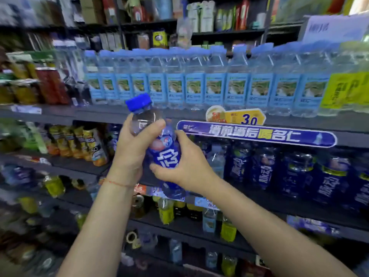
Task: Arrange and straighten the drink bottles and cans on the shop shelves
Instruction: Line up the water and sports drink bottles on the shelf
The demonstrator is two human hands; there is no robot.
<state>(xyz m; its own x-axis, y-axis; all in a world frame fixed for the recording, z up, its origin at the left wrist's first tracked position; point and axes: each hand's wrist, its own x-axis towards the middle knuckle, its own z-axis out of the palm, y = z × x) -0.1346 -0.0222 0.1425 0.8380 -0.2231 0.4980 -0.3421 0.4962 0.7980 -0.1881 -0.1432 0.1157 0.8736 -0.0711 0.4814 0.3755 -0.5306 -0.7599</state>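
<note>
I hold blue bottle (162,148) in air, in front of shelf edge (299,126). Left hand (135,144) wraps neck end, right hand (185,166) wraps low part. Cap up, tipped left. Same-kind blue bottles (279,168) sit to right, so right hand is nearer.

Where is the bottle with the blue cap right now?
The blue-capped bottle is mid-frame, held off the shelves by both hands: left hand at its neck, right hand round its label, just left of the blue banner.
</note>
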